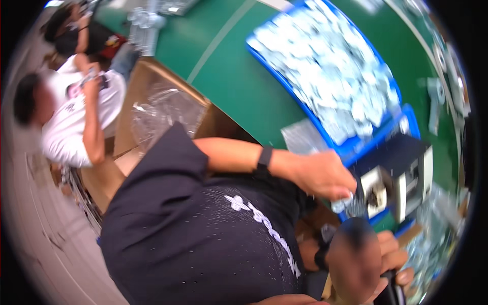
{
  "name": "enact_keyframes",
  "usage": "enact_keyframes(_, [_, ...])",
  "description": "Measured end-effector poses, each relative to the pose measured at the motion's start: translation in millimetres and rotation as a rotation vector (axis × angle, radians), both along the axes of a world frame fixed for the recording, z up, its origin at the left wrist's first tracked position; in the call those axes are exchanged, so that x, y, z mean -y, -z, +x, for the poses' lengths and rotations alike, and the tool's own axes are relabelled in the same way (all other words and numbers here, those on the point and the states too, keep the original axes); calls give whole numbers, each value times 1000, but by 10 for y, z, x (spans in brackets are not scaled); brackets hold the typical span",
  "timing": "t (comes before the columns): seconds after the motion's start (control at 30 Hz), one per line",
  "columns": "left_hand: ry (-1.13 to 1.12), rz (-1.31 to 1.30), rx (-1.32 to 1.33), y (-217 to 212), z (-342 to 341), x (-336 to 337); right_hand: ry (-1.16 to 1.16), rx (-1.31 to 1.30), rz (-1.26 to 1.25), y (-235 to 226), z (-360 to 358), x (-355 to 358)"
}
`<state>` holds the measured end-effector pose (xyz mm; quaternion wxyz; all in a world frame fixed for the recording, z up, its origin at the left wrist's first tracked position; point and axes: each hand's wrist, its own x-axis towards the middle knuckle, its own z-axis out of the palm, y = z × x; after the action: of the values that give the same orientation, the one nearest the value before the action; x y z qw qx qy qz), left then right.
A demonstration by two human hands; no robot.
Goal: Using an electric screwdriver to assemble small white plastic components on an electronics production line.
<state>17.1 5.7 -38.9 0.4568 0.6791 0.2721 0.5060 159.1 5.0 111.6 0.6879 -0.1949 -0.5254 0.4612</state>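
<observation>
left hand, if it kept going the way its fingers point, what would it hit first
Most likely the small clear packet already at the left hand's fingertips, then the dark machine just beyond. Blur and depth make the exact line uncertain.

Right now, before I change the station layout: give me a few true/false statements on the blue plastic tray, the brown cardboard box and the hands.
1. The blue plastic tray is heaped with small clear packets. True.
2. The tray stands on a red table top. False: the table top is green.
3. The left hand has a black wristband on its wrist. True.
4. The brown cardboard box lies right of the tray. False: it lies to the tray's left and has a clear plastic liner.
5. The right hand is empty. False: it grips a dark object.
</observation>
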Motion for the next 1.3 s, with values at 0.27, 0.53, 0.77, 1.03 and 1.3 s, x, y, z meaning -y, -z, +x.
enact_keyframes(0.27, [46,63,-5,-62,-22,19,-99,7,-1,-60,39,99])
enact_keyframes(0.53, [40,79,-83,-95,-78,-16,-211,230,15,-153,282,81])
enact_keyframes(0.77, [84,41,-45,-104,-56,34,-198,-34,-94,-60,348,90])
enact_keyframes(1.03, [122,10,12,-144,-136,-26,695,290,-116,380,374,-198])
enact_keyframes(1.3, [92,-30,14,-98,-156,104,454,247,-233,450,335,-47])
